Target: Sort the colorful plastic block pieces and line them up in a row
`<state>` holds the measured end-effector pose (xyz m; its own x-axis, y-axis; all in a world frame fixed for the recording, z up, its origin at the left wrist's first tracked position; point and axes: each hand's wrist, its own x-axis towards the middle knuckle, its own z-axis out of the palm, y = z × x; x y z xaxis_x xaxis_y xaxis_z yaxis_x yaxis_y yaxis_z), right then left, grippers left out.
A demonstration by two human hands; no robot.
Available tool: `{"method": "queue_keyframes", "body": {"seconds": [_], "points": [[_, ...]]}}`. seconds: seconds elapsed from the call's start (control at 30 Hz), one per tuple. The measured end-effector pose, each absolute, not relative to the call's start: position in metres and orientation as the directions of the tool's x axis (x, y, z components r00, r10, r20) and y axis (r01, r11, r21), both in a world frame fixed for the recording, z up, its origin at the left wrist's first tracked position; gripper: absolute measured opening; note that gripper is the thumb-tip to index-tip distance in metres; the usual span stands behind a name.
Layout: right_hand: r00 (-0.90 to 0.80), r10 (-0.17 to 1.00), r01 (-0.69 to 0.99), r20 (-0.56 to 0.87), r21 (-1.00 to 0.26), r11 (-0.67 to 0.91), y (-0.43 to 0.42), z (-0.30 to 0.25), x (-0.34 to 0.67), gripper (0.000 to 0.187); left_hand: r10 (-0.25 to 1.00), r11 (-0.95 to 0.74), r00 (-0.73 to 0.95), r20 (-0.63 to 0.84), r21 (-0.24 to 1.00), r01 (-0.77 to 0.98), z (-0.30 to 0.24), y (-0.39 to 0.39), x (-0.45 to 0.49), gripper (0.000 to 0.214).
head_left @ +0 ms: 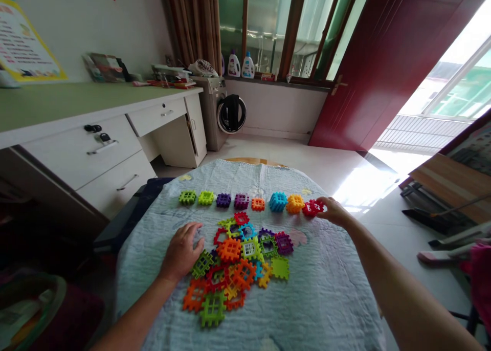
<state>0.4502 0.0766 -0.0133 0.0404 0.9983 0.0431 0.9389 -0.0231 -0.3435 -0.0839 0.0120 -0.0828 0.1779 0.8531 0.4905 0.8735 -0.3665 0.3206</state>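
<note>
While the right hand (334,211) pinches the red piece (312,208) between thumb and fingers, the left hand (182,248) is loosely curled and grasps nothing. In the head view, the red piece is at the right end of a row across the far part of the cloth (326,289). Its longer side, as seen, runs left to right along the row, with its right end at the fingertips and its left end towards the yellow stack (295,204). Whether those two touch, I cannot tell; the squarish shape shows no clear front.

Leftward from the yellow stack stand the blue stack (278,201), orange stack (258,204), purple stack (241,201), indigo stack (223,200), lime stack (206,198) and green stack (187,197), set apart from one another.

Nearer the person, a mixed heap (230,249) of flat pieces lies at various angles. The left hand is at its left edge, thumb just beside a green piece (202,264); contact is unclear. Beyond the cloth are a washer (211,103) and a red door (356,59).
</note>
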Motion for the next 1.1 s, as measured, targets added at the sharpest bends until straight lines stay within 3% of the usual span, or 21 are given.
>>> {"method": "queue_keyframes", "body": {"seconds": [0.23,0.4,0.57,0.67,0.77,0.9,1.0,1.1], "points": [[-0.028,0.995,0.965,-0.096,-0.261,0.002,0.095,-0.016,0.452,0.048,0.856,-0.366,0.181,0.484,0.322,0.873,-0.076,0.011,-0.083,0.022],[-0.014,0.993,0.977,-0.121,-0.212,-0.012,0.096,-0.02,0.452,0.06,0.862,-0.365,0.188,0.47,0.32,0.875,-0.074,0.01,-0.082,0.018],[-0.021,0.995,0.969,-0.093,-0.246,-0.003,0.091,-0.026,0.454,0.073,0.871,-0.358,0.183,0.457,0.334,0.872,-0.073,0.01,-0.082,0.018],[-0.042,0.997,0.946,-0.062,-0.323,0.02,0.09,-0.028,0.453,0.067,0.873,-0.354,0.175,0.456,0.344,0.87,-0.073,0.01,-0.081,0.018],[-0.084,0.996,0.915,-0.034,-0.397,0.064,0.091,-0.027,0.449,0.05,0.876,-0.347,0.164,0.454,0.356,0.868,-0.072,0.01,-0.081,0.017],[-0.075,0.997,0.907,-0.011,-0.416,0.064,0.093,-0.025,0.444,0.034,0.882,-0.336,0.153,0.447,0.366,0.868,-0.072,0.009,-0.08,0.017],[-0.062,0.998,0.909,-0.018,-0.414,0.049,0.093,-0.024,0.442,0.034,0.885,-0.337,0.16,0.437,0.364,0.868,-0.072,0.009,-0.081,0.017],[-0.035,0.999,0.902,0.003,-0.43,0.033,0.09,-0.028,0.443,0.047,0.89,-0.334,0.163,0.427,0.366,0.869,-0.072,0.009,-0.081,0.017]]}}
